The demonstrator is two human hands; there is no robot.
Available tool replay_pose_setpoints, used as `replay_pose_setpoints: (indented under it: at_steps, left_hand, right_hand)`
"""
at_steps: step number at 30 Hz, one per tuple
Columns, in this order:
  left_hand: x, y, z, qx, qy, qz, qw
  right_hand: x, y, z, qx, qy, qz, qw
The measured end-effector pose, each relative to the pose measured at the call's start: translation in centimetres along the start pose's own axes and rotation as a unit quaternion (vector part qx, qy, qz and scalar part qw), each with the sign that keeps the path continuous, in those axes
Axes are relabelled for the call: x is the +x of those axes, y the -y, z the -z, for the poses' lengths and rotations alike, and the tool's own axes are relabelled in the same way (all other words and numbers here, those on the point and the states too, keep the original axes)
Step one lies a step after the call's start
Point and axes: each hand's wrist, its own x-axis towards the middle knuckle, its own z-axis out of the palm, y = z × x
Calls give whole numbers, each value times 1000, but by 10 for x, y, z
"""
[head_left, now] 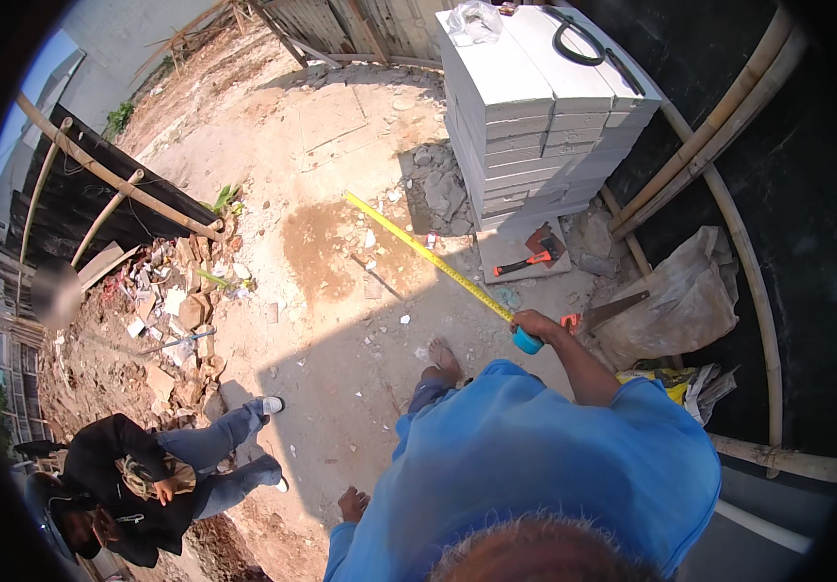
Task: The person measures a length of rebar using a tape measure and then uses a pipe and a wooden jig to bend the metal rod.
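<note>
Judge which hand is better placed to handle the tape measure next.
Probably the right hand: its fingers are around the teal tape measure, with the yellow blade stretching out ahead. The left hand is lower and off to the left, apart from both case and blade.

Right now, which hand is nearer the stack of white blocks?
Right. The right hand holds the tape measure short of the white blocks; the left hand is farther back and left.

Sunlit dirt ground (pixel 278 339), its near part shadowed. Black walls (pixel 806 242) and bamboo poles (pixel 705 136) stand either side, a plank fence (pixel 385 27) beyond.
</note>
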Motion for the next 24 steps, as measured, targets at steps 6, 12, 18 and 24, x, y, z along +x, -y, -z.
replay_pose_setpoints:
  at_steps: [6,12,18,24]
  left_hand:
    - [23,-334,-143,118,22,-188,975]
    - [39,-603,-306,167,88,-384,904]
    - [58,-679,-434,160,145,-411,886]
    - [109,-648,-414,176,101,-220,954]
  right_hand:
    - [102,-30,28,-106,-66,-223,967]
    - [156,13,53,-94,-77,-253,960]
    - [261,135,93,-84,-56,-220,970]
    - [456,257,140,-488,77,275,825]
